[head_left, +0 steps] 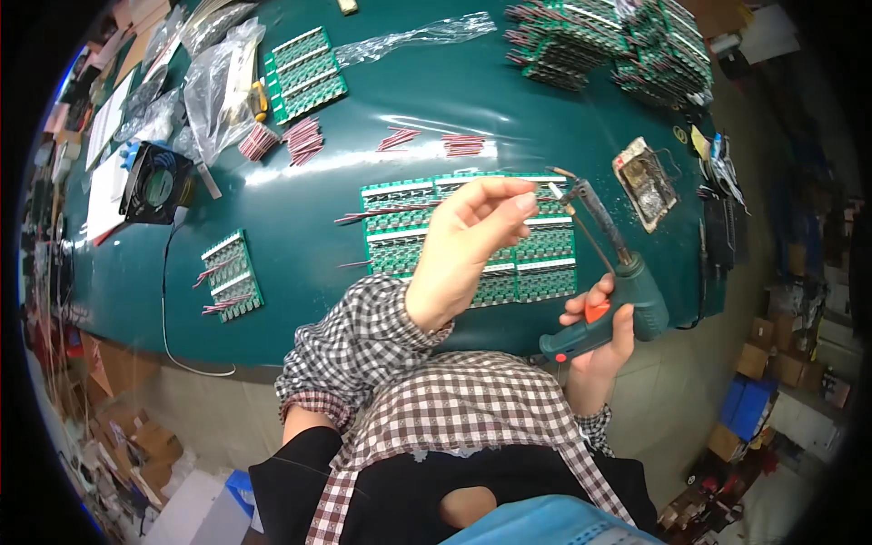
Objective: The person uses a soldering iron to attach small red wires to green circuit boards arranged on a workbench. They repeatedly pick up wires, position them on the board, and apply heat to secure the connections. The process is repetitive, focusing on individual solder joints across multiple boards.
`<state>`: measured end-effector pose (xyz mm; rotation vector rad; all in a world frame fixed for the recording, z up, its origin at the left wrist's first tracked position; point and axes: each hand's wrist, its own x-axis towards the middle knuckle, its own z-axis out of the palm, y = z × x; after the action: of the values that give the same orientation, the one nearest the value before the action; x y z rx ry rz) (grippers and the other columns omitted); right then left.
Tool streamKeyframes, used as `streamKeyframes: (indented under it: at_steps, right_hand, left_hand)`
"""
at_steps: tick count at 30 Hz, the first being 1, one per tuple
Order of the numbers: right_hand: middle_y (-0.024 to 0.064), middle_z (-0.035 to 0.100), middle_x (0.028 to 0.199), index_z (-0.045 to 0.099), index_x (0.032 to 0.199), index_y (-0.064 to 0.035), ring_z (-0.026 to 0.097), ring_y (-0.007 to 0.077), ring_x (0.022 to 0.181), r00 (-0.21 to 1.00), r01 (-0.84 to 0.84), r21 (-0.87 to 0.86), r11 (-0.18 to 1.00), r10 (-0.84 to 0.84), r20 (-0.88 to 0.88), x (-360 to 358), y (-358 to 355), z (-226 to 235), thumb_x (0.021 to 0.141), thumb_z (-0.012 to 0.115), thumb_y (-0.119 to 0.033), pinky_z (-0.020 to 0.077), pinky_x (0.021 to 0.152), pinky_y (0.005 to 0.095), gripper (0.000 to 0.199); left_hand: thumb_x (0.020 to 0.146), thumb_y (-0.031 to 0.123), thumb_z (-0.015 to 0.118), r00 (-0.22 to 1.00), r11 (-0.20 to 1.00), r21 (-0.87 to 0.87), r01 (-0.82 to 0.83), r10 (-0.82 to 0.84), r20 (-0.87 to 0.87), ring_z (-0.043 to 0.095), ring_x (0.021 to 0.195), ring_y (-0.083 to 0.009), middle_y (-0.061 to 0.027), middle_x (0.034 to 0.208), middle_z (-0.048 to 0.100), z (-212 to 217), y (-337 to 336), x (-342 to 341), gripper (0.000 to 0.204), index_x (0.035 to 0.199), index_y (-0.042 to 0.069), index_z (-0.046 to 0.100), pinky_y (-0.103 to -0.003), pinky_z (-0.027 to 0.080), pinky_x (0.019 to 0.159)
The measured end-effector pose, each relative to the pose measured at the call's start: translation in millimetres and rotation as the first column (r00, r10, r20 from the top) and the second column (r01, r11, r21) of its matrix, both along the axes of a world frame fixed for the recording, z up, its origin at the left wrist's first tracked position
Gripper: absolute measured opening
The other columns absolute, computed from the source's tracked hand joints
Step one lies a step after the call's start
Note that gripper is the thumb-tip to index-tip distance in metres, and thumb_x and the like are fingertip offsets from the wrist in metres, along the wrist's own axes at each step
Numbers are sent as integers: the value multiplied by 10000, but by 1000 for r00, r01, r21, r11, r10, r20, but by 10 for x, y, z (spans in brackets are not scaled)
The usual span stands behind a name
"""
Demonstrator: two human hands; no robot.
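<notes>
While I watch from afar through the head view, the right hand (607, 351) wraps the grip of a green soldering gun (643, 302), its tip just beside the left hand's (468, 241) fingertips. The left thumb and forefinger are drawn narrowly together above the green circuit boards (545, 257), which lie flat on the table (304, 213); what they pinch, I cannot tell. Among containers, I make out a shallow, pale-rimmed tray (624, 163) right of the boards, its inside crusted dark. Near a yellow-handled tool (261, 102) at the upper left lies a clear plastic bag (218, 91) whose contents I cannot tell.
</notes>
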<state>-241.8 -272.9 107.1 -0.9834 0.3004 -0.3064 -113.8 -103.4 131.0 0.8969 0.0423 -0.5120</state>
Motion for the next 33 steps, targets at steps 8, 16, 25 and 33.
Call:
streamKeyframes:
  at_steps: [8,16,25,33]
  right_hand:
    - [105,579,890,491,1102,42,650,217,724,996,-40,-25,999,38,-76,90,207,-105,886,587,-352,576,556,318,460]
    - [105,586,859,494,1096,47,618,196,610,993,-45,-3,999,45,-111,147,262,-135,877,608,-342,533,495,294,461]
    - [56,568,882,452,1119,-25,583,154,642,993,-54,-2,999,54,-107,174,132,-135,920,551,-373,486,517,256,413]
    - [67,563,889,451,1117,-12,574,159,633,984,-98,-77,992,86,-154,179,188,-165,908,574,-371,493,523,264,433]
  left_hand:
    - [903,162,613,974,979,-183,-91,49,-223,545,711,-55,-9,851,611,-220,49,84,170,1014,34,607,-190,459,657]
    - [905,170,608,956,968,-219,-125,58,-288,535,699,-66,-13,837,605,-316,61,149,165,994,32,608,-197,456,649]
    - [877,80,612,816,826,445,-345,31,577,578,800,-125,-51,955,631,-500,727,497,165,1022,2,615,-246,472,708]
    - [770,99,663,519,249,719,-648,-547,657,544,823,-296,-100,827,554,-1017,1064,1171,95,825,50,602,-385,443,728]
